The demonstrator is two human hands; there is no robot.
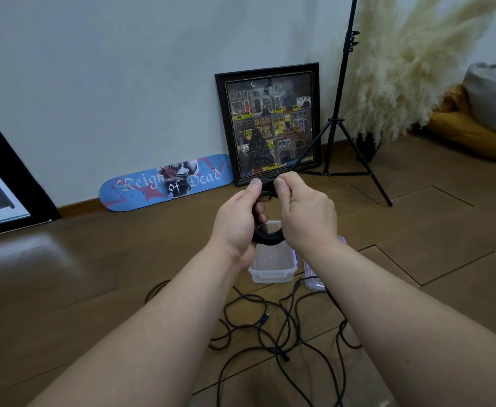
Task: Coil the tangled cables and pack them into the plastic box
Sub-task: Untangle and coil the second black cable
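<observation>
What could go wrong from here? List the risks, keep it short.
1. The coiled black cable, gripped by left hand and right hand, may spring open before reaching the clear plastic box.
2. The tangled black cables on the floor may knot tighter if pulled.
3. The small box might not fit everything.

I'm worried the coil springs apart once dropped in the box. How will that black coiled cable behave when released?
The coiled cable, gripped by the left hand and right hand, will probably loosen, since nothing visibly ties it. It looks floppy, like the loose cables sprawled on the floor. The plastic box seems light, so it may slide if bumped.
</observation>
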